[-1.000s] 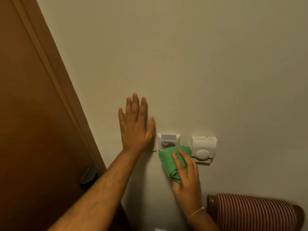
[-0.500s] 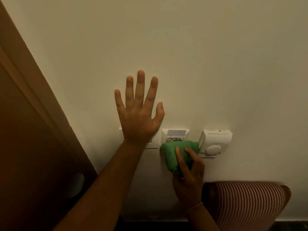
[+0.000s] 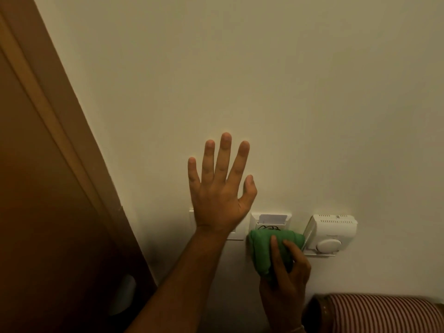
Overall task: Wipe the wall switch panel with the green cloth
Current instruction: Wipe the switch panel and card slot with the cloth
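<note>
Left hand [image 3: 219,195]: lying flat against the wall [image 3: 264,92], fingers spread wide and pointing up, holding nothing; its heel and wrist are covering most of a white plate [image 3: 234,234] mounted on the wall, of which only the upper left corner and the lower right edge are showing.
Right hand [image 3: 286,272]: coming up from the bottom edge of the view, gripping the cloth [image 3: 262,251] with the fingers curled over its front and pressing it to the wall.
Cloth: green, bunched into a thick wad, lying over the lower half of the panel [image 3: 270,221] and hanging a little below it; its right end is touching the left side of the thermostat [image 3: 330,231].
Panel: white, square, fixed to the wall just right of the left hand's thumb base; its top part is showing, with a pale card standing in a slot and a dark scribble-like mark just above the cloth.
Thermostat: white box with vent slits along its top and a round knob low on its front, just right of the panel, sitting on a thin bracket.
Door [image 3: 48,188]: brown wood with a lighter frame strip, filling the left side of the view; a dim handle [image 3: 123,294] is showing low down, too dark to make out well.
Chair [image 3: 384,313]: red-and-white striped back with a dark wooden edge, in the bottom right corner, below the thermostat.
Wrist band [image 3: 296,329]: a thin pale band on the right wrist at the bottom edge.
</note>
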